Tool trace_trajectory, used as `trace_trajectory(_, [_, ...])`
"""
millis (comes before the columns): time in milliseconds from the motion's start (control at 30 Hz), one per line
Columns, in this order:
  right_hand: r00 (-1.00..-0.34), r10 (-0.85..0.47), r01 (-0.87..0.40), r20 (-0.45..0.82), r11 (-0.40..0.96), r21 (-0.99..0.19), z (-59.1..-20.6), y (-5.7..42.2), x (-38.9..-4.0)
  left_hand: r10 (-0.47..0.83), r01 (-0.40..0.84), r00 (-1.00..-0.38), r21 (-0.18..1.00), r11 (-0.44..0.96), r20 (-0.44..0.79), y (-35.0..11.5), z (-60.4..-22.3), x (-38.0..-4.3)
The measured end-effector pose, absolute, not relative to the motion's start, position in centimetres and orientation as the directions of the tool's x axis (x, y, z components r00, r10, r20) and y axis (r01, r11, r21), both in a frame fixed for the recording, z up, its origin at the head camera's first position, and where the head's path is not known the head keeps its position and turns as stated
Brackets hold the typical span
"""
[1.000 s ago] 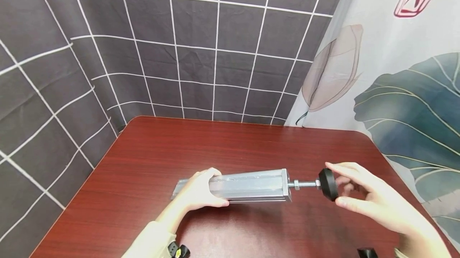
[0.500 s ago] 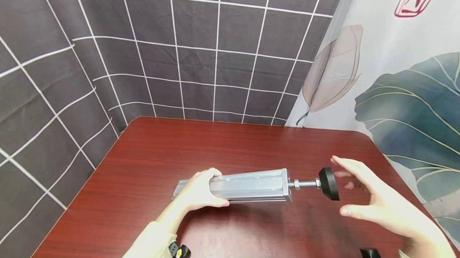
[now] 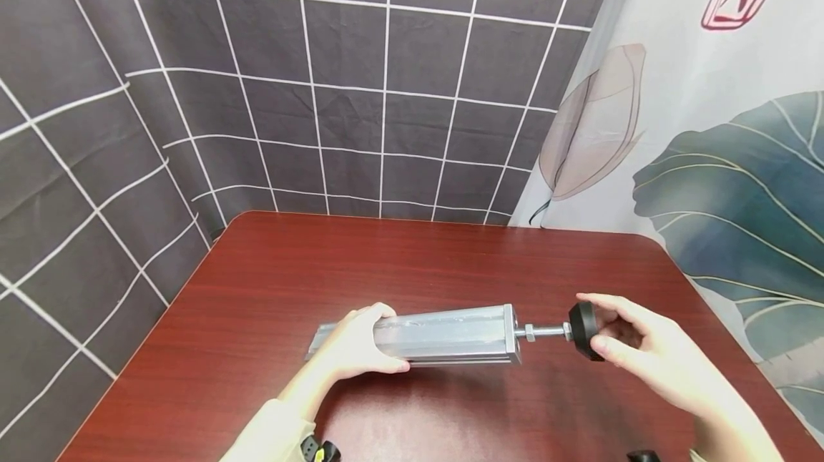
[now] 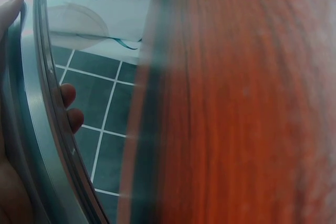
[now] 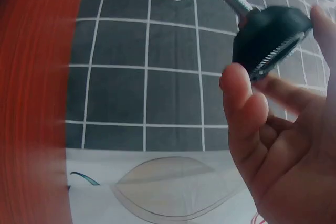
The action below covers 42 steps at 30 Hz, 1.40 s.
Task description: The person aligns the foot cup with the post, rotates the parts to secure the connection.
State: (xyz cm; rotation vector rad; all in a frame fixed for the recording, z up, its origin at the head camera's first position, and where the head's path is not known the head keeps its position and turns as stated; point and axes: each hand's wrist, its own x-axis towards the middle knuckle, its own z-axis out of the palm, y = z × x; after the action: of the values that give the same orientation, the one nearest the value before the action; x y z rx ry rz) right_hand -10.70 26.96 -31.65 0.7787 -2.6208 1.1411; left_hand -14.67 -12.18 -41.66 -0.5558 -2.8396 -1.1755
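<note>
My left hand (image 3: pixel 357 344) grips a silver aluminium profile (image 3: pixel 450 337), thumb on the near side and fingers over the far side. In the left wrist view, fingertips (image 4: pixel 73 120) show past the edge of the grooved profile (image 4: pixel 39 108). From the profile's right end cap sticks a threaded rod (image 3: pixel 549 331) with nuts, ending in a black levelling foot (image 3: pixel 584 332). My right hand (image 3: pixel 650 351) pinches this foot by its rim between thumb and fingers. In the right wrist view, the foot (image 5: pixel 262 32) shows its ridged underside, tilted between the fingertips.
A reddish-brown wooden table (image 3: pixel 309 262) with rounded corners lies below both hands. Behind it hangs a dark grey curtain (image 3: pixel 347 119) with a white grid. A white curtain (image 3: pixel 669 126) with leaf prints hangs at the right.
My right hand opened away from the black foot half a second ago and has come back left onto it, thumb and fingers at its rim. The left hand and profile stay in place.
</note>
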Motion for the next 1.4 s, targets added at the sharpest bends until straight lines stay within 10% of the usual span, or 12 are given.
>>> trace_trajectory(533, [-0.697, -0.604, -0.707, 0.386, 0.491, -0.509, -30.9, 28.1, -10.4, 0.314, 0.332, -0.937, 0.674, 0.66, 0.154, -12.2, -41.8, -14.7])
trace_trajectory(967, [-0.833, -0.443, -0.547, 0.331, 0.57, -0.613, -31.7, 27.9, -10.9, 0.315, 0.337, -0.935, 0.676, 0.656, 0.161, -12.2, -41.9, -14.6])
trace_trajectory(1400, [-0.679, -0.621, -0.721, 0.392, 0.462, -0.517, -30.8, 28.7, -10.5, 0.317, 0.338, -0.935, 0.673, 0.658, 0.16, -12.1, -41.9, -14.8])
